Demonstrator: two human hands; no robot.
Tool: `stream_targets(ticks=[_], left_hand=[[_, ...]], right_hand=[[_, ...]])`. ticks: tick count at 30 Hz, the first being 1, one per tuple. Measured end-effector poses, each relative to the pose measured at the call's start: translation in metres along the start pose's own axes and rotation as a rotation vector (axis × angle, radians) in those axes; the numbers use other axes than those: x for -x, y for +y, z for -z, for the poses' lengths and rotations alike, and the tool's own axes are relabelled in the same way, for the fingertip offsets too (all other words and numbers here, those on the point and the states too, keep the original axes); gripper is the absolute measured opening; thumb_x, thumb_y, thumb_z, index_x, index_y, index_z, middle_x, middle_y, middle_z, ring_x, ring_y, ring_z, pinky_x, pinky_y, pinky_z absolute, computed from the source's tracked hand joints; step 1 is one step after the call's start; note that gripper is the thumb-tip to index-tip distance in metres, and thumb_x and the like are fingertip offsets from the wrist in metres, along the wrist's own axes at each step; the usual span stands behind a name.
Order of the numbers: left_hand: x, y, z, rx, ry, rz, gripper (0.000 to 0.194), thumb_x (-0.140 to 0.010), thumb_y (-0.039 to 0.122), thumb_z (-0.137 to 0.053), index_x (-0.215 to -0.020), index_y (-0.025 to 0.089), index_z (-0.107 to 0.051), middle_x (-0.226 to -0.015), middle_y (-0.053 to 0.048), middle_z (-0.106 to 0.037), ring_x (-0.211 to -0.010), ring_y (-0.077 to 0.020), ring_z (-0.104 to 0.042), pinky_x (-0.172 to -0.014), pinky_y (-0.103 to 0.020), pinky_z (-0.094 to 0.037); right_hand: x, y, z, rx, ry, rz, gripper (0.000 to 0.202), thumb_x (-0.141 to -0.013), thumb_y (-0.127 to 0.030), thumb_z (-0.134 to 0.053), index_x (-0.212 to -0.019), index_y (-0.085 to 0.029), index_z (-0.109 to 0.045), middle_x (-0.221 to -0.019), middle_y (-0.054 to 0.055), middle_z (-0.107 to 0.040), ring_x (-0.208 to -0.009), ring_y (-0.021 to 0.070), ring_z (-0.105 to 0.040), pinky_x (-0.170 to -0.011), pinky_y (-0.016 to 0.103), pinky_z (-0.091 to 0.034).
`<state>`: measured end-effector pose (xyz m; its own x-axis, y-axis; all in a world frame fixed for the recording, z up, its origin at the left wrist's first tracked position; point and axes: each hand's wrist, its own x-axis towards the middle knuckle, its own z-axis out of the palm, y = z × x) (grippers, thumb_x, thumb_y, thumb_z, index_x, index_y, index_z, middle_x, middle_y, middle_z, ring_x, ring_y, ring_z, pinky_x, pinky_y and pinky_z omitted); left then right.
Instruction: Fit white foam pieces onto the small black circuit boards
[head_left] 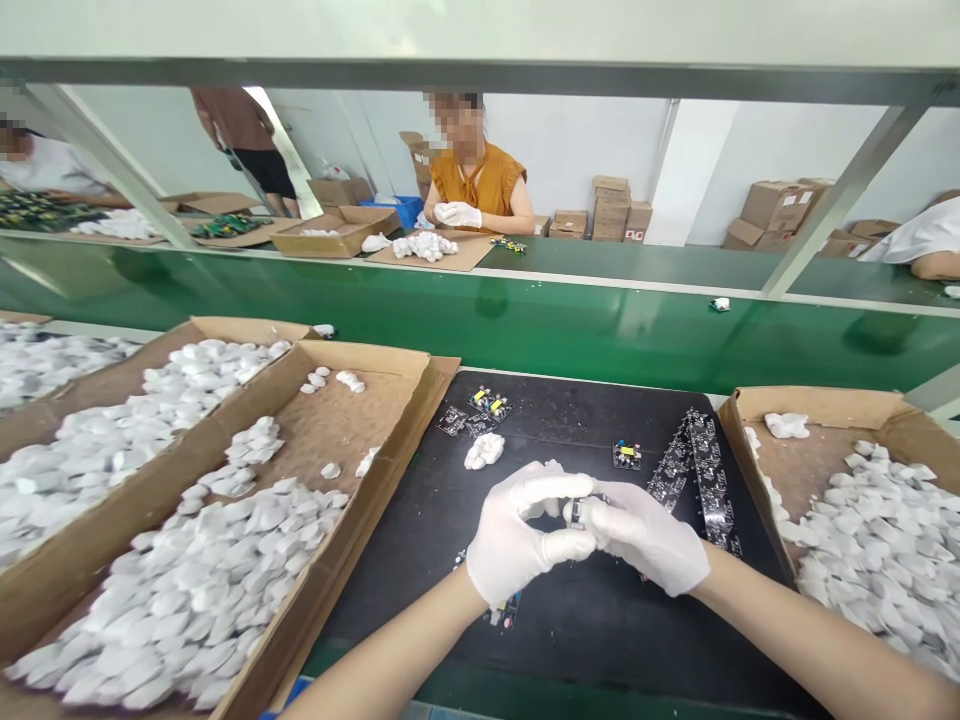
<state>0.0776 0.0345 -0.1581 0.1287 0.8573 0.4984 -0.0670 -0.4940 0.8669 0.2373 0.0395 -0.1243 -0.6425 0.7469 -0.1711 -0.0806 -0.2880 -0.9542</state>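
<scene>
My left hand (517, 530) and my right hand (652, 535), both in white gloves, meet above a black mat (570, 640). Between their fingertips is a small white piece with a metallic part (576, 513), mostly hidden by the fingers. Beyond my left hand lies a small clump of white pieces (484, 451). Small circuit boards with yellow components (491, 402) sit near the mat's far left corner, and a single circuit board (627, 455) lies beyond my hands. Strips of joined black circuit boards (709, 480) stretch along the right side. Another board (504, 610) shows partly under my left wrist.
Cardboard trays of white pieces stand on the left (360, 530) and right (817, 402). Behind the mat runs a green conveyor belt (525, 330), carrying a small board with a white piece (720, 304). A co-worker (480, 185) sits opposite. A metal frame (847, 200) rises in front.
</scene>
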Motion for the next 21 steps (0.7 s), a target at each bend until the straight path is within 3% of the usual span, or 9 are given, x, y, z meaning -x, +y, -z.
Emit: stream_targets(ticks=[2, 5, 9, 12, 14, 17, 21], left_hand=[[0.0, 0.003, 0.0, 0.111, 0.012, 0.15, 0.037, -0.06, 0.042, -0.078, -0.089, 0.018, -0.073, -0.062, 0.0, -0.055, -0.056, -0.0115, -0.049, -0.053, -0.026, -0.045], [-0.001, 0.008, 0.0, 0.198, -0.001, 0.261, 0.038, -0.063, 0.045, -0.075, -0.087, 0.016, -0.073, -0.065, -0.002, -0.057, -0.063, -0.0148, -0.054, -0.061, -0.029, -0.046], [-0.003, 0.008, 0.002, 0.202, -0.123, 0.309, 0.044, -0.064, 0.047, -0.073, -0.096, 0.017, -0.071, -0.084, -0.008, -0.063, -0.075, -0.0196, -0.057, -0.074, -0.035, -0.048], [-0.003, 0.006, 0.001, 0.046, -0.185, 0.272, 0.042, -0.061, 0.034, -0.076, -0.099, 0.019, -0.07, -0.084, -0.007, -0.064, -0.08, -0.0214, -0.056, -0.079, -0.037, -0.046], [-0.002, 0.007, -0.002, -0.015, -0.157, 0.267, 0.032, -0.062, 0.025, -0.073, -0.093, 0.02, -0.071, -0.079, -0.005, -0.065, -0.079, -0.0208, -0.057, -0.079, -0.036, -0.047], [-0.002, 0.009, -0.006, 0.084, -0.035, 0.361, 0.018, -0.066, 0.024, -0.068, -0.083, 0.018, -0.072, -0.073, -0.004, -0.065, -0.071, -0.0173, -0.058, -0.071, -0.032, -0.049], [-0.002, 0.01, -0.009, 0.223, 0.039, 0.471, 0.018, -0.069, 0.029, -0.066, -0.08, 0.015, -0.069, -0.068, -0.002, -0.063, -0.058, -0.0131, -0.057, -0.057, -0.026, -0.049]], right_hand=[[0.0, 0.002, -0.001, -0.114, -0.048, 0.024, 0.042, -0.07, -0.054, -0.066, -0.069, -0.014, -0.055, -0.068, 0.0, -0.048, -0.068, 0.0149, -0.048, -0.067, 0.032, -0.039], [0.001, 0.002, -0.001, -0.1, -0.084, 0.05, 0.038, -0.068, -0.048, -0.07, -0.064, -0.013, -0.056, -0.066, 0.0, -0.05, -0.067, 0.0146, -0.048, -0.067, 0.032, -0.038], [0.001, 0.0, -0.003, -0.08, 0.013, -0.043, 0.036, -0.07, -0.046, -0.069, -0.061, -0.013, -0.054, -0.064, 0.0, -0.05, -0.064, 0.0134, -0.048, -0.066, 0.031, -0.039], [0.0, 0.002, -0.004, -0.019, 0.099, -0.082, 0.039, -0.07, -0.05, -0.068, -0.064, -0.013, -0.057, -0.066, 0.0, -0.052, -0.063, 0.0134, -0.049, -0.066, 0.031, -0.041], [-0.001, 0.005, -0.003, -0.009, 0.078, -0.059, 0.043, -0.072, -0.055, -0.064, -0.064, -0.013, -0.058, -0.064, 0.001, -0.052, -0.063, 0.0137, -0.049, -0.067, 0.032, -0.042], [-0.003, 0.011, -0.002, -0.117, -0.006, -0.016, 0.049, -0.075, -0.062, -0.057, -0.068, -0.013, -0.059, -0.064, 0.002, -0.052, -0.066, 0.0149, -0.051, -0.07, 0.034, -0.043], [-0.003, 0.012, -0.002, -0.08, 0.049, -0.093, 0.044, -0.072, -0.057, -0.064, -0.076, -0.013, -0.059, -0.065, 0.001, -0.054, -0.068, 0.0159, -0.053, -0.069, 0.034, -0.042]])
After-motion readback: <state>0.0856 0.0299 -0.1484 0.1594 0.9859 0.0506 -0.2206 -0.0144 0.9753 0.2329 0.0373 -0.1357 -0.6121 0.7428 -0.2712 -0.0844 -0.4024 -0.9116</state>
